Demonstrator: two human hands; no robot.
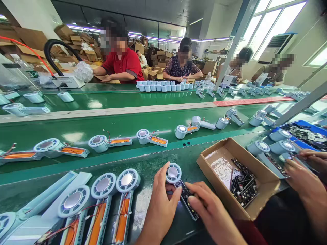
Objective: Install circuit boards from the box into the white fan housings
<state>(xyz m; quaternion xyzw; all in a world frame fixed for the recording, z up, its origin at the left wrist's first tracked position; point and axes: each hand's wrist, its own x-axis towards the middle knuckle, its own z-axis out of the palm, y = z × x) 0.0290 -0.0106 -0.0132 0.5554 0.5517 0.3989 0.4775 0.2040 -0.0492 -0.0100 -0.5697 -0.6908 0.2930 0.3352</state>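
Cardboard boxes (33,37) are heaped along the far side of our workroom, and tall windows (274,22) light it from the right. Across from us a person in a red shirt (124,68) sits with others behind the green conveyor belt (143,117), where pale-blue units lie in a loose row.

On our counter (190,163), just in front of us, is the pale-blue unit (173,173) we are handling, its round head pointing away and a black circuit board (186,197) lying along its handle. Our left grip (160,199) is curled partly closed about it, fingers and thumb around the neck below the head. Our right grip (208,206) is nearly closed, its fingertips touching the circuit board; whether they pinch or only press, we cannot tell.

Just right of our hands stands an open carton (219,182) with loose black boards (244,189) inside. Beyond it a co-worker's hands (301,177) hold another unit near a blue tray (314,125). To our left, three units (103,185) show orange inserts (97,223).
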